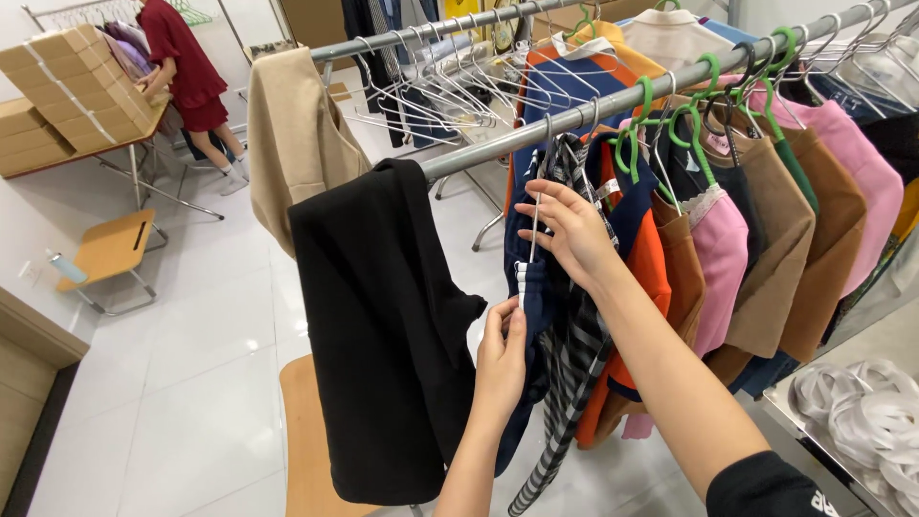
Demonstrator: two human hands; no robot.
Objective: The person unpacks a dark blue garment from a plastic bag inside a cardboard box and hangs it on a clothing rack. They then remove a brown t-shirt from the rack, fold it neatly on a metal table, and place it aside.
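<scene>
I see a slanting grey metal clothes rail [536, 129] carrying the garments. A black cloth [383, 325] is draped straight over its lower end. Beside it, a navy garment [536, 316], a striped one, and orange, pink and brown tops hang from wire and green plastic hangers [704, 144].

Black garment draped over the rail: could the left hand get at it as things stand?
Probably yes. The left hand pinches the navy garment right beside the black garment, and nothing hangs between them.
</scene>
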